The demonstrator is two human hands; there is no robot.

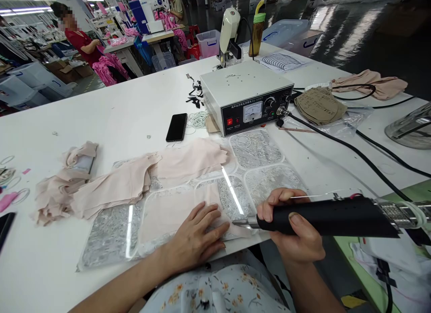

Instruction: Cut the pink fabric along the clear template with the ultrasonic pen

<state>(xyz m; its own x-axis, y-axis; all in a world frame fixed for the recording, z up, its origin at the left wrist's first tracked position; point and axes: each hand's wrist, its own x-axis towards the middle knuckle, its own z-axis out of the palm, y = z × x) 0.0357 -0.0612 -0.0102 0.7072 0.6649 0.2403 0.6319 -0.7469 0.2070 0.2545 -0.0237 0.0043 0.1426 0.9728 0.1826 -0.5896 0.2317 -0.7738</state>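
My left hand (202, 234) lies flat, fingers stretched out, on a pale pink fabric piece (164, 214). Under the fabric is a grey patterned mat (107, 236) with a clear, glossy top. My right hand (292, 227) is wrapped round the black handle of a handheld ultrasonic welder (323, 216). Its metal tip (240, 222) points left and sits at the fabric's right part, close to my left fingertips; whether it touches cannot be made out. Beyond my left hand lie stacked pink fabric pieces (188, 158), and a bunched fabric pile (57, 191) is at the left.
A control box (254, 99) with a dial stands behind the mat, its black cable (350, 147) running to the welder. A phone (176, 127), brown pattern pieces (319, 105), a bottle (257, 34) and a glass jar (411, 129) are on the white table (134, 111). People work beyond.
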